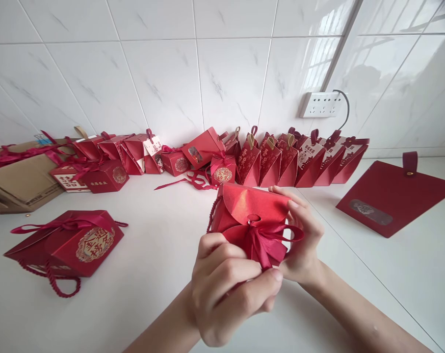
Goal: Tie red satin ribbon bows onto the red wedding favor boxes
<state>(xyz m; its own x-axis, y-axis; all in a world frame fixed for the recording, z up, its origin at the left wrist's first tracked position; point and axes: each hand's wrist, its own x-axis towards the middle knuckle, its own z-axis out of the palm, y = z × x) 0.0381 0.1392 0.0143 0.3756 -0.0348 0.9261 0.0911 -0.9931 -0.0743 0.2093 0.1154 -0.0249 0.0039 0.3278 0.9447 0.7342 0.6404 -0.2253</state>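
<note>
Between my two hands, above the white table, is a red gift box (259, 198) with its rounded flap folded over. A dark red ribbon (261, 241) is tied in a bow on its near face, and a twisted cord shows at its left edge. My left hand (229, 284) is closed on the box's left and lower side, thumb and fingertips by the ribbon's hanging end. My right hand (305, 230) wraps around the right side, fingers on the top edge. The box's underside is hidden by my left hand.
At left lies a red box (93, 245) with ribbon and cord handle. A flat red box (387, 206) with a loop lies at right. Several red boxes (274, 157) line the tiled wall. A cardboard carton (23, 181) stands far left, a power strip (320, 105) on the wall.
</note>
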